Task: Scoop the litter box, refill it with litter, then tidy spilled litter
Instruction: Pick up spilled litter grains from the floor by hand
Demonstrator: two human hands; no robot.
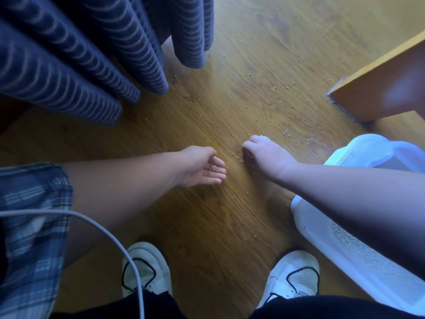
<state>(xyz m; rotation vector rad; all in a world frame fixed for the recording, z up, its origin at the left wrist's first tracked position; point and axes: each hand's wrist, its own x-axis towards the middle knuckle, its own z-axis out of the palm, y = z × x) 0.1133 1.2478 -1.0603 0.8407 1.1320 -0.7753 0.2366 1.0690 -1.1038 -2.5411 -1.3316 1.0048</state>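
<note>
Two hands low over the wooden floor [207, 226], tidy-up stage of the task. Left hand [202, 166] is released, palm up and cupped, a few grains lying in it. Right hand [264, 155] is clenched knuckles-up, fingertips down on the floor at a small cluster of litter grains [240, 160]. It looks to be pinching some, though the fingertips themselves are hidden. Hands are near each other, not touching.

Spilled litter is scattered mostly far of the hands and toward the right, thinning toward the curtain [80, 54]. A few more grains lie near the litter box [322, 231], which sits on the floor at right, partly under the right forearm, with litter showing inside.

Doing this step well, my judgement: keep the cupped palm just beside the pinching hand so grains drop a short way, and keep it level so nothing rolls off. Sweep loose grains into a pile with the side of the hand before pinching, since picking singles is slow. Empty the palm into the box before it overfills.

Counts: hands two, litter box one, curtain one with several folds, white shoes two [147, 268] [294, 277], grey cable one [103, 229], wooden furniture panel one [379, 88]. Floor grains: dozens, too small to count exactly.
</note>
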